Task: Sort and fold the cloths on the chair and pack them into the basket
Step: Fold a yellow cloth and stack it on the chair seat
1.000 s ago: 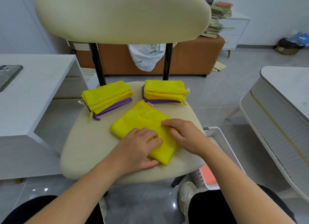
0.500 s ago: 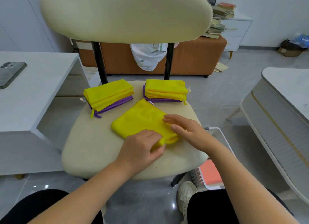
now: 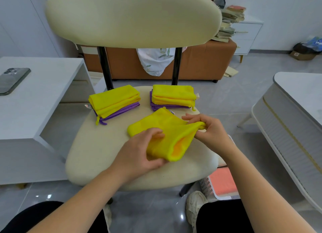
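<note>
A yellow cloth lies on the cream chair seat, its near edge lifted off the seat. My left hand grips that edge at its near left end. My right hand pinches the cloth's right corner and holds it up. Two folded stacks sit at the back of the seat: a left stack and a right stack, each yellow cloths over purple ones. A white basket with an orange cloth inside stands on the floor under the seat's right edge, partly hidden.
A white table with a phone stands to the left. A white rounded table is on the right. Behind the chair is a brown sofa with a patterned cloth. My shoe rests beside the basket.
Both hands went from pressing the yellow cloth flat to gripping its near edge. The edge has risen off the seat and is folding toward the back.
</note>
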Action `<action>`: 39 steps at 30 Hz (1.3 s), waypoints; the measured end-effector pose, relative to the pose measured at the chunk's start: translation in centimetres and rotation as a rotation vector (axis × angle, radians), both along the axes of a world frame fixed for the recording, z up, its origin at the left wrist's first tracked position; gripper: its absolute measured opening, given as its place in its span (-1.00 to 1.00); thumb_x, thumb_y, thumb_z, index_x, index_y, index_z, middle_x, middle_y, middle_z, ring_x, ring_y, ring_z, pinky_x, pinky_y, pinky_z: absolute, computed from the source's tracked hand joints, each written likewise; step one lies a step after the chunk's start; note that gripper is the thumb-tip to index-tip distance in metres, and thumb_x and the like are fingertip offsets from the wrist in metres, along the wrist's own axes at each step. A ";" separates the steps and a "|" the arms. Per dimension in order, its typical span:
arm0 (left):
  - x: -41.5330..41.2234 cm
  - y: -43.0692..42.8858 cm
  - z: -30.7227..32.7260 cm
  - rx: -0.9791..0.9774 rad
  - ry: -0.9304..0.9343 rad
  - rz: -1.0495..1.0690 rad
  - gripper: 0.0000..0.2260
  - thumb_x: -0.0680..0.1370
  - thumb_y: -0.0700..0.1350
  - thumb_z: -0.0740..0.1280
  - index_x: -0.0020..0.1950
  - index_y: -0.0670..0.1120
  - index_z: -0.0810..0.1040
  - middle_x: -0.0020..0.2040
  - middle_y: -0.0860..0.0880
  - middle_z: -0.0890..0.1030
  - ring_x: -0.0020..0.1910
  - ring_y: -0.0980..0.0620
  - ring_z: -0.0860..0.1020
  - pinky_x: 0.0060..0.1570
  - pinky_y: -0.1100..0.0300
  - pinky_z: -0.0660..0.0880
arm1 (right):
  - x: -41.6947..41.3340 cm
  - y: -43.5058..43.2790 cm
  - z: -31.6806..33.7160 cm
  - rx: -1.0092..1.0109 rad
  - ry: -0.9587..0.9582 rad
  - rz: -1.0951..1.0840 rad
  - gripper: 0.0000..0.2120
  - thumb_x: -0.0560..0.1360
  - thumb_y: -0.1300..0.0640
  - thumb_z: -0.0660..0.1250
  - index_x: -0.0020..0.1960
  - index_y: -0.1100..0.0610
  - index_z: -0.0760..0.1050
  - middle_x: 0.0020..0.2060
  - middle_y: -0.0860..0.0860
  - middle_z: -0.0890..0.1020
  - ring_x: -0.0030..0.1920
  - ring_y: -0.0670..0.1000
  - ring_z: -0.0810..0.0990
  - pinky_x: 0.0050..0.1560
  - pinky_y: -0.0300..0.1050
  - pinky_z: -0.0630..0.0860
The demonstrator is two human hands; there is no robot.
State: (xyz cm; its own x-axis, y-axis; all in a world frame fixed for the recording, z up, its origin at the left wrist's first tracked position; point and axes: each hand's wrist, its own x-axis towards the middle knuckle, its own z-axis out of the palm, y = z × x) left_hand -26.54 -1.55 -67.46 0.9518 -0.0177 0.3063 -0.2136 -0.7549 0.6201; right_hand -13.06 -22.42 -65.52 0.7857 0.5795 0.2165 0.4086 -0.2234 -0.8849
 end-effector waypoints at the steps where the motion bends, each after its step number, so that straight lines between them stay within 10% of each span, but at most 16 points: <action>1: 0.1 -0.1 -0.6 0.139 -0.038 -0.030 -0.41 0.31 0.27 0.29 0.30 0.18 0.27 0.20 0.20 0.54 0.20 0.26 0.42 0.24 0.24 0.39 | 0.1 -0.1 -0.1 0.003 -0.008 -0.002 -0.71 0.37 0.37 0.47 -0.15 -0.02 0.57 -0.03 -0.33 0.64 0.16 -0.17 0.57 0.19 -0.25 0.48; 6: 0.8 -0.9 -1.8 0.504 -0.112 -0.146 -0.32 0.35 0.26 0.24 0.41 -0.02 0.32 0.38 -0.02 0.45 0.40 0.01 0.37 0.36 -0.04 0.16 | 0.2 -0.9 -0.3 -0.073 -0.059 0.010 -0.69 0.37 0.38 0.46 -0.11 -0.01 0.57 0.06 -0.18 0.63 0.22 -0.18 0.53 0.25 -0.27 0.43; 15: 1.0 -2.3 -2.5 0.582 0.008 -0.170 -0.39 0.42 0.15 0.15 0.43 -0.06 0.37 0.42 -0.08 0.40 0.41 -0.04 0.37 0.35 -0.14 0.17 | 0.3 -2.3 -0.6 -0.318 -0.080 0.053 -0.77 0.42 0.39 0.38 -0.02 0.11 0.58 0.19 -0.03 0.56 0.34 -0.11 0.40 0.23 -0.49 0.27; 20: 0.8 -1.3 -1.9 0.164 0.072 -0.242 -0.46 0.44 0.03 0.10 0.45 0.07 0.30 0.46 0.08 0.29 0.47 0.18 0.15 0.47 0.23 -0.13 | 0.3 -3.2 -0.5 -0.333 -0.038 0.069 -0.83 0.46 0.39 0.35 -0.05 0.16 0.59 0.25 -0.03 0.54 0.39 -0.10 0.35 0.27 -0.45 0.26; 27: -0.5 0.7 -0.6 -0.243 -0.092 0.016 -0.78 0.40 -0.02 0.21 -0.02 0.08 0.56 -0.07 0.21 0.54 -0.08 0.36 0.48 -0.05 0.49 0.36 | -1.4 -0.8 0.9 0.033 0.168 0.055 -0.85 0.43 0.16 0.42 -0.08 -0.07 0.63 0.04 -0.12 0.68 0.16 -0.09 0.59 0.19 -0.15 0.49; 30: -0.8 0.9 0.1 -0.434 -0.022 0.204 -0.77 0.40 0.14 0.17 -0.18 0.07 0.55 -0.37 0.03 0.50 -0.39 0.18 0.36 -0.36 0.27 0.29 | -2.1 0.7 0.9 0.119 0.172 0.009 -0.89 0.38 -0.04 0.36 -0.18 -0.03 0.60 -0.22 0.04 0.60 -0.14 0.01 0.53 -0.08 -0.01 0.45; 33: -0.5 1.3 0.3 -0.496 0.022 0.328 -0.60 0.38 0.23 0.16 -0.10 -0.05 0.57 -0.20 -0.21 0.58 -0.28 0.04 0.45 -0.26 0.04 0.38 | -2.5 2.0 0.5 0.104 0.095 -0.075 -0.60 0.44 -0.13 0.28 -0.04 0.24 0.50 -0.21 0.26 0.51 -0.20 0.12 0.44 -0.15 0.13 0.42; 39: 0.0 1.3 0.9 -0.479 0.029 0.426 -0.56 0.39 0.25 0.20 -0.15 -0.13 0.51 -0.35 -0.07 0.50 -0.37 0.13 0.39 -0.34 0.13 0.32 | -2.9 3.8 0.0 -0.075 -0.009 -0.153 -0.72 0.57 -0.09 0.17 -0.03 0.13 0.41 -0.21 0.19 0.53 -0.19 0.12 0.50 -0.19 0.06 0.43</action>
